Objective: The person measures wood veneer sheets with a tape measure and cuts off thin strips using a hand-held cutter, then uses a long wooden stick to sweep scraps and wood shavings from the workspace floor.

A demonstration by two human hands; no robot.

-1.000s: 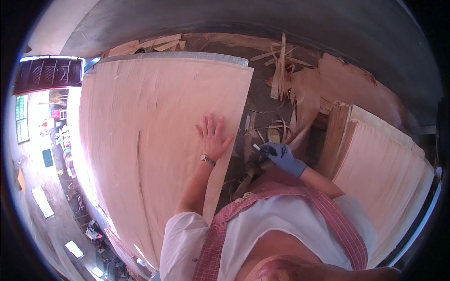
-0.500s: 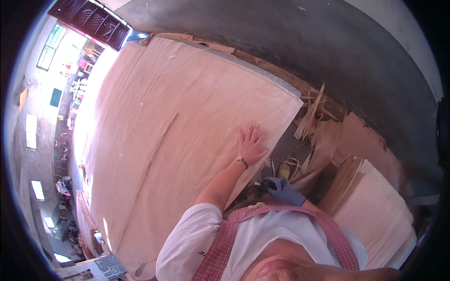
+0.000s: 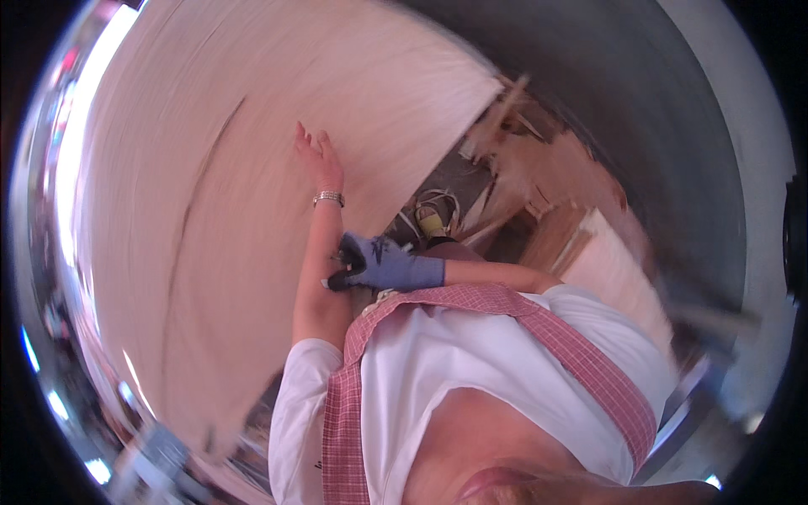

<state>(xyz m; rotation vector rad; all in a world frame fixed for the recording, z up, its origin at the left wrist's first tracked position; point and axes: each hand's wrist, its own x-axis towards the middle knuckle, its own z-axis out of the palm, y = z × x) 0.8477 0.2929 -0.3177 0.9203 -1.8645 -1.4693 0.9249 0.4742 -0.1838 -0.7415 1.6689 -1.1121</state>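
My bare left hand [image 3: 322, 165], with a band [image 3: 329, 199] at the wrist, stretches over a wide, pale wood veneer sheet [image 3: 244, 227]. Its fingers are extended and hold nothing; whether they touch the sheet I cannot tell. A long dark crack [image 3: 187, 210] runs along the sheet to the left of that hand. My right hand [image 3: 389, 264] wears a blue glove with black on the fingers and sits beside my left forearm. Its fingers are curled, with a small light tip at their ends; what they grip, if anything, is not clear.
Torn veneer scraps [image 3: 526, 168] litter the floor beyond the sheet's right edge. A shoe [image 3: 431, 220] shows beside that edge. Another pale stack [image 3: 610, 261] stands at the right, near a dark grey wall [image 3: 623, 93]. The far left is blurred clutter.
My left hand has lifted its spread fingers and moved left over the sheet. My gloved right hand has come left to my left forearm. The whole view has shifted and blurred.
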